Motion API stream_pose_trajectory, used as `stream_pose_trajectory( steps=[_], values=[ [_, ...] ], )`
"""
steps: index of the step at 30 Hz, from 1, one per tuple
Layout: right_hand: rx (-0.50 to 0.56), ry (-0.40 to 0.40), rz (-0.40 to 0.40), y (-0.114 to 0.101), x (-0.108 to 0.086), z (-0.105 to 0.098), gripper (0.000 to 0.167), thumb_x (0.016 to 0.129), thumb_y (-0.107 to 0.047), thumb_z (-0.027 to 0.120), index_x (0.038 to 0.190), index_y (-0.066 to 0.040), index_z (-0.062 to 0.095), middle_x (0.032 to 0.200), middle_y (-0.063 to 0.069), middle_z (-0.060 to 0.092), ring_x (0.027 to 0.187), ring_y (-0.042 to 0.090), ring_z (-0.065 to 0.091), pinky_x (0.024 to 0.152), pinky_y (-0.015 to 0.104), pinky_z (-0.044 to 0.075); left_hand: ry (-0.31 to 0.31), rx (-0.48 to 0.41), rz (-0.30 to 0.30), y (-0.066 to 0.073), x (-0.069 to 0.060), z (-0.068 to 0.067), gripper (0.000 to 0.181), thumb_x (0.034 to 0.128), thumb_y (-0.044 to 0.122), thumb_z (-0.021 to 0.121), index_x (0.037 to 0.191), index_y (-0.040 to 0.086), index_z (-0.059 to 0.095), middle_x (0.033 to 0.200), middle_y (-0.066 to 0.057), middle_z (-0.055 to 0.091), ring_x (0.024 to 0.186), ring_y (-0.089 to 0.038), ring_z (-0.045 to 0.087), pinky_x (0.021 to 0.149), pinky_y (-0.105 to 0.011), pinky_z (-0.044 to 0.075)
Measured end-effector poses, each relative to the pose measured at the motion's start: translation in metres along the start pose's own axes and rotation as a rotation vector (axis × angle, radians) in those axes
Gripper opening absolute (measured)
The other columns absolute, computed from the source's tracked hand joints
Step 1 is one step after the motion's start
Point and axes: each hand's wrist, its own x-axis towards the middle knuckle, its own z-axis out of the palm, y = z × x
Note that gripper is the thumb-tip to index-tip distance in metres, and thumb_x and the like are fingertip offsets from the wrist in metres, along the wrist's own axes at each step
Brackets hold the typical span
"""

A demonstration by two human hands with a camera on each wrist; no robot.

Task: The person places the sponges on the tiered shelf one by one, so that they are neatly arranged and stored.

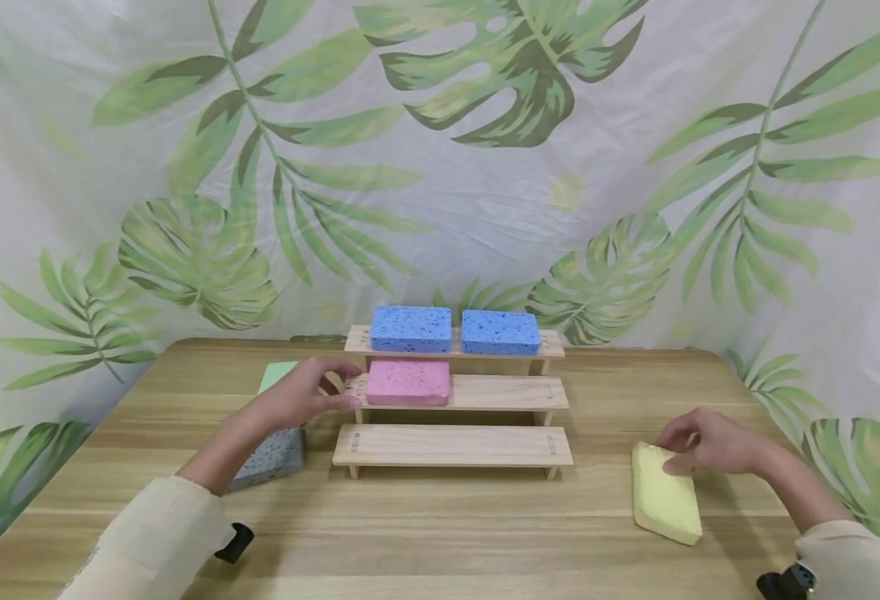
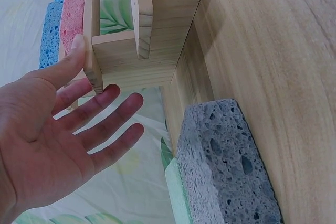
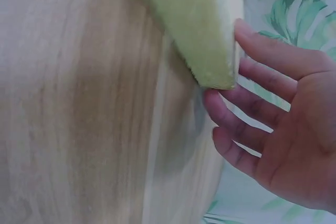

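A person's two bare hands work over a wood-grain counter [image 1: 440, 533], seen from the head camera. The left hand [image 1: 297, 393] is at the left end of the middle step of a three-step wooden stand [image 1: 447, 446], its thumb and fingers loosely spread about the board's end, the thumb tip right by a pink sponge [image 1: 407, 382]. That sponge lies flat on the left half of the middle step. The right hand [image 1: 717, 442] pinches the far end of a yellow sponge [image 1: 667, 496] off to the right of the stand, thumb on one face and fingers at the edge and underside; whether that end is raised off the counter is hard to tell. On the top step, a left blue sponge [image 1: 410, 328] and a right blue sponge [image 1: 500, 332] sit side by side with a narrow gap between them. The lowest step is bare. Left of the stand, a grey sponge [image 1: 275, 454] with large pores rests partly hidden by the left forearm, with a pale green sponge [image 1: 278, 371] just beyond it. Both sleeves are cream-coloured. Behind everything hangs a whitish cloth [image 1: 485, 208] printed with big green leaves.
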Motion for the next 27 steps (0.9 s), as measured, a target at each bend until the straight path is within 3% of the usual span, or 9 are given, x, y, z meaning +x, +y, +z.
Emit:
stream_pose_trajectory(
  steps=[6,11,14,21,27],
  values=[
    [-0.039,0.059,0.157,-0.003,-0.001,0.001,0.04,0.088,-0.021,0.083,0.11,0.011,0.071,0.079,0.002,0.069,0.07,0.01,0.06,0.062,0.026,0.049,0.001,0.008,-0.001,0.0,0.0,0.0,0.046,0.0966,0.016,0.076,0.131,-0.011,0.062,0.129,-0.027,0.064,0.099,-0.033,0.07,0.078,-0.039,0.06],
    [-0.034,0.089,0.282,-0.008,0.001,0.004,0.064,0.094,-0.027,0.077,0.126,0.024,0.055,0.067,0.004,0.068,0.062,0.018,0.064,0.06,0.029,0.051,0.004,0.008,0.004,0.0,0.0,0.0,0.045,0.0965,0.015,0.076,0.131,-0.011,0.062,0.126,-0.027,0.064,0.098,-0.033,0.07,0.077,-0.039,0.06],
    [-0.053,0.122,0.318,-0.01,0.002,0.006,0.07,0.098,-0.028,0.072,0.13,0.028,0.046,0.061,0.004,0.065,0.059,0.02,0.065,0.061,0.032,0.052,0.002,0.003,0.003,0.0,-0.001,0.001,0.045,0.0964,0.014,0.076,0.13,-0.012,0.062,0.123,-0.026,0.065,0.097,-0.033,0.07,0.077,-0.039,0.06],
    [-0.057,0.155,0.343,-0.013,0.007,0.007,0.067,0.099,-0.03,0.071,0.129,0.025,0.049,0.064,0.004,0.067,0.061,0.02,0.067,0.062,0.033,0.053,0.0,0.006,-0.003,0.0,0.0,0.002,0.046,0.0973,0.017,0.075,0.132,-0.01,0.062,0.131,-0.029,0.063,0.099,-0.033,0.069,0.078,-0.038,0.06],
    [-0.004,0.082,0.265,-0.014,0.007,0.008,0.078,0.083,-0.023,0.089,0.132,0.022,0.048,0.064,0.002,0.062,0.059,0.014,0.056,0.054,0.025,0.043,0.004,0.01,-0.002,-0.001,0.0,0.002,0.045,0.0974,0.016,0.075,0.132,-0.01,0.062,0.132,-0.029,0.062,0.099,-0.032,0.07,0.077,-0.038,0.06]
  ],
)
